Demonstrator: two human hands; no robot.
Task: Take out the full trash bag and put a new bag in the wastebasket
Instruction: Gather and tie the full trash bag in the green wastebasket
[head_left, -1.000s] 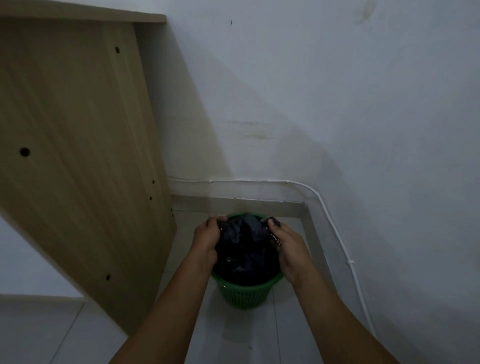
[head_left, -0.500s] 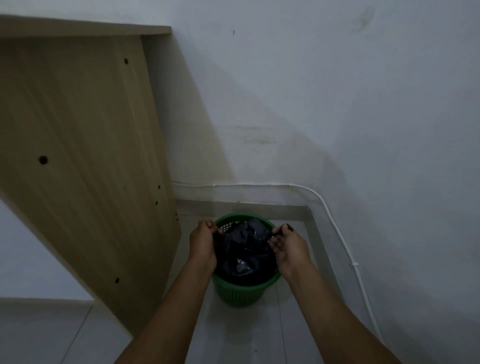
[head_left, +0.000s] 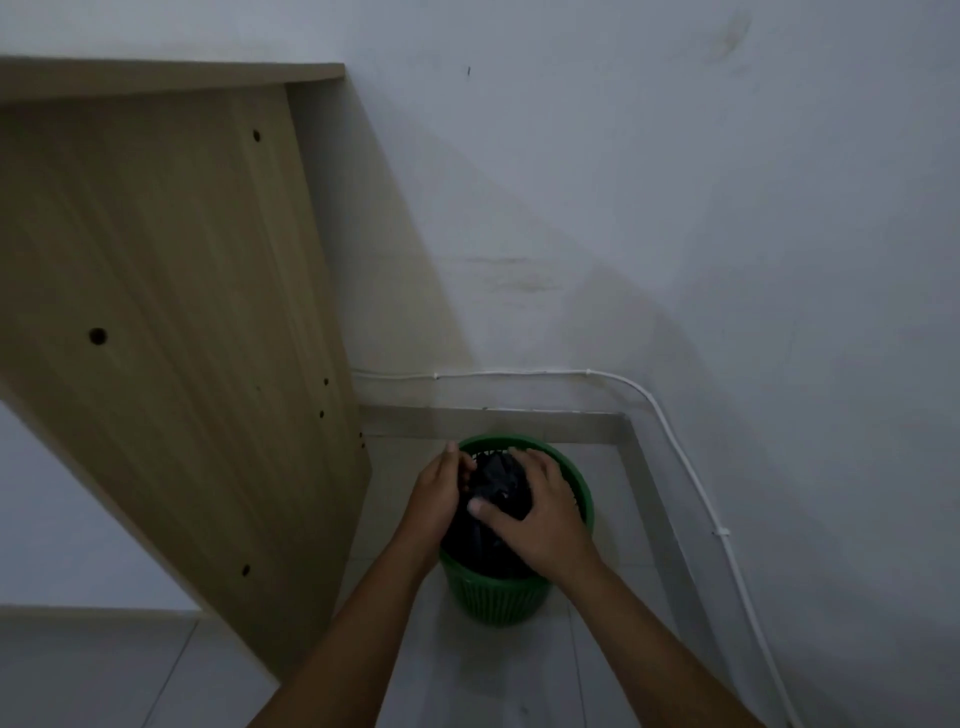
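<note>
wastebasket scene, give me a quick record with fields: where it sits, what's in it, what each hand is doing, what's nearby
wastebasket: green slatted basket, upright on the tiled floor in the corner
bag: black bag inside the basket, top bunched together
left hand: at the bag's left side, fingers on the gathered top
right hand: laid over the bag top, gripping it
panel: wooden panel left of the basket
cable: white cable along the wall behind and to the right
new bag: none visible

Green wastebasket (head_left: 498, 597) with a ribbed lattice wall; black trash bag (head_left: 496, 486) inside. Pale wood-grain panel (head_left: 171, 338) with dark round holes. White wall (head_left: 675, 208), faintly stained; white cable (head_left: 685, 457); pale grey tiled floor (head_left: 493, 675).
</note>
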